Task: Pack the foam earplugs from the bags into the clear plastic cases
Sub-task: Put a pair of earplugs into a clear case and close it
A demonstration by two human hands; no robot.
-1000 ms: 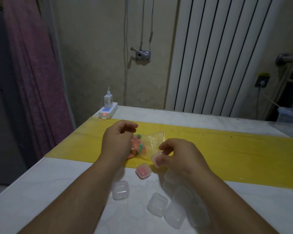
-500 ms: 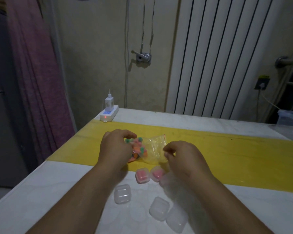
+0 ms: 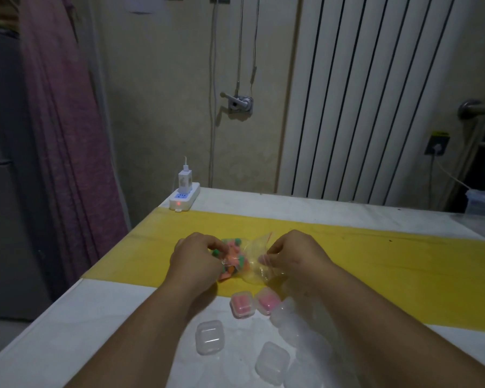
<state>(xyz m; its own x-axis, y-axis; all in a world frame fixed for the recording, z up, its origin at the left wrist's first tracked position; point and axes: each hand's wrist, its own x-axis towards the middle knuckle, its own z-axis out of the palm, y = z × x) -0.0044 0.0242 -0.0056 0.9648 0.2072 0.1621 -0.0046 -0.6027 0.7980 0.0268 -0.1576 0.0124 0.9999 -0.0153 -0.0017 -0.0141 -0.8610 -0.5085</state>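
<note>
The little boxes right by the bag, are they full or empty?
Full. Pink earplugs show through the left case and the right case; the other clear cases show nothing inside.

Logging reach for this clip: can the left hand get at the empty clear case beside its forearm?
Probably yes: the empty case lies uncovered on the table, nothing over it. The left hand holds the earplug bag, though, and would have to let go first.
</note>
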